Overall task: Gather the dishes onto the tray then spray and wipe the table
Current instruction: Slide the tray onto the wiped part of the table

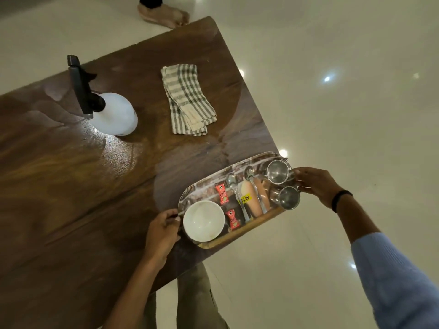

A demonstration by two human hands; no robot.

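- Tray (206, 187) at 4 o'clock corner of counter (71, 174), one long side overhanging the edge; loaded with white bowl (203, 223), two steel cups (277, 172), spoons (234, 186), sachets (222, 193).
- Probably stiff and slick-faced, load loose: breakable bowl heavy at 8 o'clock end, light cups apt to slide at 2 o'clock end; best gripped at both short ends, kept level.
- Left hand (164, 230): fingers curled over 8 o'clock end, gripping rim beside bowl.
- Right hand (316, 186): outstretched at 2 o'clock end, fingers bent round rim by cups.

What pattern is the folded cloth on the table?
Cloth: grey and cream stripes, check-like; head view.
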